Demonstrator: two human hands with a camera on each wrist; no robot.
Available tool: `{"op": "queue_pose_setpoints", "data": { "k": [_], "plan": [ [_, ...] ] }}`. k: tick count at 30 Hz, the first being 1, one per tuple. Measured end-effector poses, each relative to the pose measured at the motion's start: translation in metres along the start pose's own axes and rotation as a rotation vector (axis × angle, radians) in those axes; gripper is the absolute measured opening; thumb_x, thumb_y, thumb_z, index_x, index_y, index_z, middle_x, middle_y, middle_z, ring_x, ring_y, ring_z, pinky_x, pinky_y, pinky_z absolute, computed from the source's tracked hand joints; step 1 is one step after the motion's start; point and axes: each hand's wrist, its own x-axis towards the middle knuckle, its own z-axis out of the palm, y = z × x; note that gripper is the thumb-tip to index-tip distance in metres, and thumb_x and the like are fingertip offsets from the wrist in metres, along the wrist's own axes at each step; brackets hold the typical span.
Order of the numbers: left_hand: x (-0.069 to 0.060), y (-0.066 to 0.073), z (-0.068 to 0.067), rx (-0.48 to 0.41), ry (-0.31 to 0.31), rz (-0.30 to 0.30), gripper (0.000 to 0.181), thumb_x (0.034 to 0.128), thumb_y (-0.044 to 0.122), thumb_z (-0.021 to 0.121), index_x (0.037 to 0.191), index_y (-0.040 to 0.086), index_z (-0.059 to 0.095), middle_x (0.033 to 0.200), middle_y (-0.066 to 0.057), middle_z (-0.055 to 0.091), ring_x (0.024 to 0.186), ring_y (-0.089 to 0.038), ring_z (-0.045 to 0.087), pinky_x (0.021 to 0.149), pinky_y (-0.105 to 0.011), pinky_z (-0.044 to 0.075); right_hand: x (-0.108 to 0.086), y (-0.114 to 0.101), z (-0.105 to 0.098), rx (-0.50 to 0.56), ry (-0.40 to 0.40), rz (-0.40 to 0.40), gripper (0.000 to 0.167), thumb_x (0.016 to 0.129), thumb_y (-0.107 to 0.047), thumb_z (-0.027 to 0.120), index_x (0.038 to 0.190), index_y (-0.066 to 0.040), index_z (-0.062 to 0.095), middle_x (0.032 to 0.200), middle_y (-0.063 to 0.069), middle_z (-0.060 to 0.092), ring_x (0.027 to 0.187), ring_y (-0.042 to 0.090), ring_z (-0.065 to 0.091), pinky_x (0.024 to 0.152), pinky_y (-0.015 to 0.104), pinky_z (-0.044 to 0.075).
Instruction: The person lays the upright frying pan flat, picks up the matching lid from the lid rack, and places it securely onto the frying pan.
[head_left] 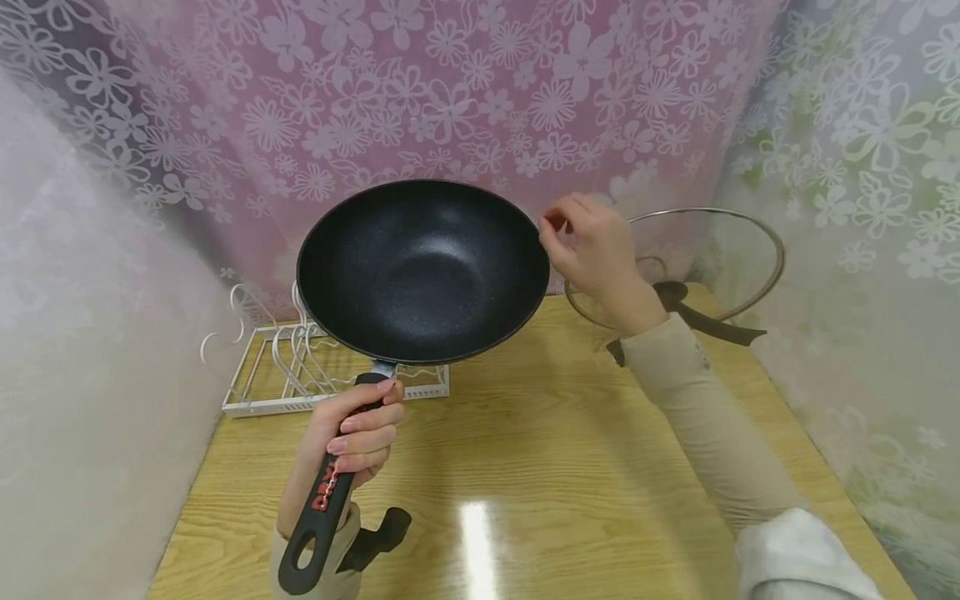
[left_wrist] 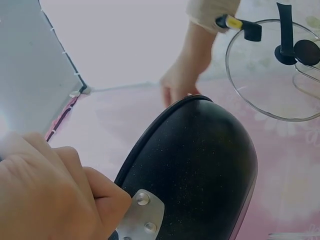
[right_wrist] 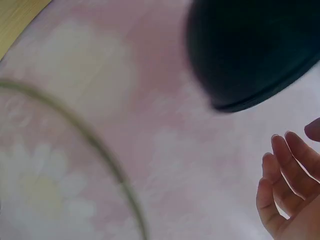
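"Below our left grip [head_left: 363, 433] and right grip [head_left: 592, 246] lies the wood-grain surface [head_left: 562, 450]. Just beyond the left grip we have the dark pan [head_left: 427, 275], raised and tilted, its inside facing us."

"How would we expect it to handle?"

"Stiff and fairly weighty, we'd judge. Its broad body sits well forward of the left grip, so it should tug downward and want to twist. The smooth coating looks slick and easy to scratch."

"And the glass lid [head_left: 720, 250], past the right grip?"

"Likely more fragile; we'd keep the pan clear of it. Beyond the left grip, partly behind the pan, we see the white rack [head_left: 270, 407]."

"Where should we hold?"

"Round the black handle [head_left: 322, 492], as our left grip does, fingers wrapped near the pan. Our right grip is released, loosely bent beside the pan's edge; whether it touches, we cannot tell."

"Any weak spot?"

"Probably not: rivets [left_wrist: 143, 199] beside the left grip look sturdy."
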Motion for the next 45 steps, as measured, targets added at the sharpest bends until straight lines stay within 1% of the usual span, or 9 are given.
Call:
{"op": "queue_pose_setpoints", "data": {
  "k": [4,7,11,17,23,26,34,40,45],
  "plan": [
    [0.000,0.000,0.001,0.010,0.001,-0.005,0.026,0.1097,0.015,0.027,0.102,0.001,0.047,0.063,0.005,0.022,0.042,-0.003,0.023,0.037,-0.013,0.027,0.003,0.026,0.008,-0.089,-0.087,0.047,0.024,0.093,-0.020,0.064,0.084,0.002,0.066,0.078,0.015,0.064,0.068,0.030,0.057,0.058,0.042,0.049],
    [0.001,0.000,0.001,0.011,-0.009,-0.014,0.025,0.1096,0.016,0.027,0.102,0.001,0.046,0.062,0.005,0.022,0.042,-0.003,0.024,0.037,-0.013,0.027,0.005,0.037,0.011,-0.109,-0.194,0.107,0.028,0.095,-0.025,0.064,0.083,0.000,0.067,0.079,0.014,0.064,0.069,0.030,0.057,0.058,0.040,0.048],
    [0.002,0.001,0.000,0.003,-0.027,-0.026,0.025,0.1095,0.016,0.027,0.103,0.001,0.046,0.062,0.005,0.022,0.042,-0.003,0.024,0.036,-0.012,0.027,0.007,0.044,0.015,-0.062,-0.316,0.167,0.031,0.096,-0.028,0.062,0.082,-0.002,0.069,0.076,0.012,0.064,0.067,0.028,0.056,0.061,0.039,0.048],
    [0.003,0.001,0.001,0.018,-0.026,-0.028,0.025,0.1095,0.015,0.027,0.103,0.001,0.047,0.062,0.005,0.023,0.042,-0.003,0.024,0.037,-0.012,0.028,0.010,0.049,0.020,0.007,-0.393,0.192,0.032,0.098,-0.026,0.060,0.077,-0.004,0.068,0.067,0.010,0.061,0.057,0.024,0.051,0.055,0.035,0.043],
    [0.003,0.000,0.002,0.043,0.002,-0.033,0.024,0.1095,0.015,0.028,0.101,0.003,0.047,0.062,0.005,0.022,0.042,-0.003,0.023,0.037,-0.013,0.028,0.012,0.048,0.020,0.057,-0.506,0.329,0.031,0.096,-0.027,0.060,0.074,-0.006,0.057,0.065,0.008,0.053,0.058,0.023,0.046,0.055,0.033,0.036],
    [0.003,0.000,0.002,0.050,0.011,-0.035,0.024,0.1094,0.015,0.028,0.100,0.003,0.047,0.062,0.005,0.022,0.042,-0.003,0.023,0.037,-0.012,0.027,0.012,0.048,0.020,0.071,-0.521,0.361,0.029,0.096,-0.023,0.058,0.073,-0.006,0.054,0.065,0.008,0.050,0.058,0.023,0.045,0.056,0.033,0.035],
    [0.000,0.002,0.000,0.011,0.012,-0.049,0.024,0.1093,0.015,0.028,0.103,0.001,0.046,0.063,0.005,0.022,0.042,-0.003,0.024,0.036,-0.012,0.028,0.007,0.047,0.014,0.097,-0.502,0.397,0.027,0.096,-0.019,0.056,0.073,-0.006,0.051,0.063,0.008,0.047,0.056,0.024,0.044,0.054,0.033,0.035],
    [0.000,0.006,-0.002,0.007,-0.020,-0.089,0.025,0.1096,0.016,0.026,0.105,0.001,0.046,0.063,0.005,0.022,0.042,-0.003,0.025,0.034,-0.013,0.026,0.000,0.045,0.004,0.142,-0.474,0.400,0.027,0.095,-0.016,0.057,0.071,-0.005,0.049,0.060,0.007,0.044,0.053,0.022,0.040,0.051,0.032,0.033],
    [-0.001,0.008,-0.001,0.018,-0.016,-0.110,0.026,0.1098,0.016,0.026,0.102,0.002,0.047,0.062,0.005,0.023,0.041,-0.003,0.026,0.032,-0.014,0.026,-0.005,0.043,-0.010,0.155,-0.491,0.431,0.026,0.094,-0.017,0.056,0.072,-0.006,0.048,0.061,0.006,0.043,0.054,0.021,0.038,0.052,0.031,0.032]
  ]
}}
